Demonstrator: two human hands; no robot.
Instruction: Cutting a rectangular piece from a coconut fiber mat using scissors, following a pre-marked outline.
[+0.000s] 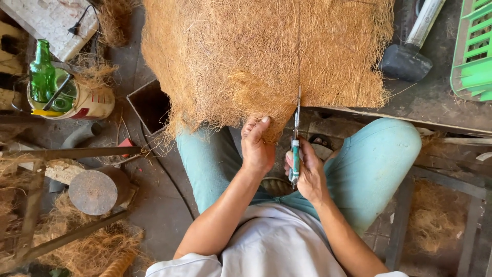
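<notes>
we see a person seated with both knees apart in pale teal trousers, working at the near edge of a thick mat of coconut fibre [256, 56] that lies on a dark table [435, 110] and overhangs its front edge. the left hand [256, 149] has its grip clamped on the hanging fringe of the mat, thumb on top and fingers tucked beneath the fibres. the right hand [307, 172] has its grip closed around the green handles of a pair of scissors [295, 138], whose thin metal blades point upward into the mat just beside the left hand; a straight slit runs up through the fibre in line with the blades. whether the blades are together or slightly apart we cannot tell. on the table to the right of the mat lies a rubber mallet [407, 56] with a pale handle, and beyond it the corner of a green plastic crate [474, 56]. to the left, well apart from the hands, a green glass bottle [41, 74] stands in a round tin [89, 105]. lower left on the floor stands a rusty metal cylinder [95, 191] among loose tufts of fibre.
</notes>
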